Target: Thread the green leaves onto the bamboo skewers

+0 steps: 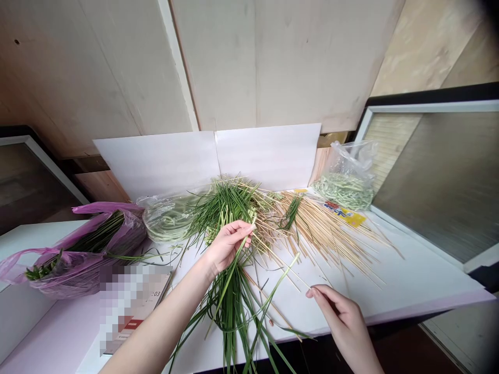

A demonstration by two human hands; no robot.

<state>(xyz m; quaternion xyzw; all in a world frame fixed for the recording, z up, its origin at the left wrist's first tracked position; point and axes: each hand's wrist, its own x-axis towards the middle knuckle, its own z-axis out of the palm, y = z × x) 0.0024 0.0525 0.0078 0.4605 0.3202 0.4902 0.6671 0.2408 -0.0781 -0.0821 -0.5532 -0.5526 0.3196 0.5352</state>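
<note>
Head view — left grip (231, 244) pinching leaf (233, 266), right grip (338, 311) — skewer (303, 281)

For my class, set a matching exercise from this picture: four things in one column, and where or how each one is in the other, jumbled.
1. Left hand
2. Right hand
3. Purple bag
4. Pile of sticks

A. Pale tan, fanned out
B. Pinching the lower end of a thin stick
C. Far left, with dark green stalks inside
D. Gripping a green leaf

Pairs: 1-D, 2-B, 3-C, 4-A
</note>
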